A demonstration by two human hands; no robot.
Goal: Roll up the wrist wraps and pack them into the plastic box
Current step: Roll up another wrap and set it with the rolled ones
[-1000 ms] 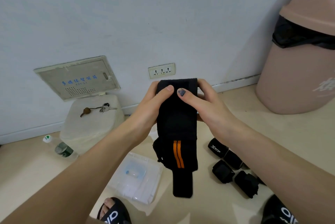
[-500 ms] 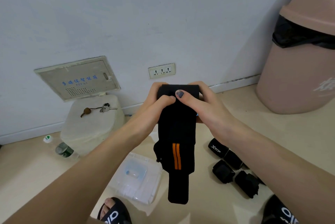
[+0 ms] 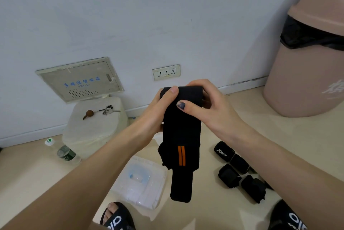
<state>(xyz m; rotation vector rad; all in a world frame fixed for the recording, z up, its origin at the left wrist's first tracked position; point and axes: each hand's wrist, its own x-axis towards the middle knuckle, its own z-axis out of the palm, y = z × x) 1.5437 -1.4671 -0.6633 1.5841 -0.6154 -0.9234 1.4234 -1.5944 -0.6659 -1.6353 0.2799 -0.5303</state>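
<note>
From my remote seat, I judge the rolling step barely begun: the black wrist wrap with orange stripes (image 3: 181,136) hangs above the clear plastic box (image 3: 141,181) on the floor, its top edge curled over. My left hand (image 3: 156,112) and right hand (image 3: 208,106) both pinch that top roll, thumbs in front. Next, I reckon, tighter turns downward. Rolled wraps (image 3: 240,172) lie right of the box.

The wrist wrap (image 3: 181,132) is matt black woven cloth with orange stitched stripes; the plastic box (image 3: 141,183) is clear, glossy plastic; the keys (image 3: 108,110) look metal; the floor (image 3: 279,121) is smooth
</note>
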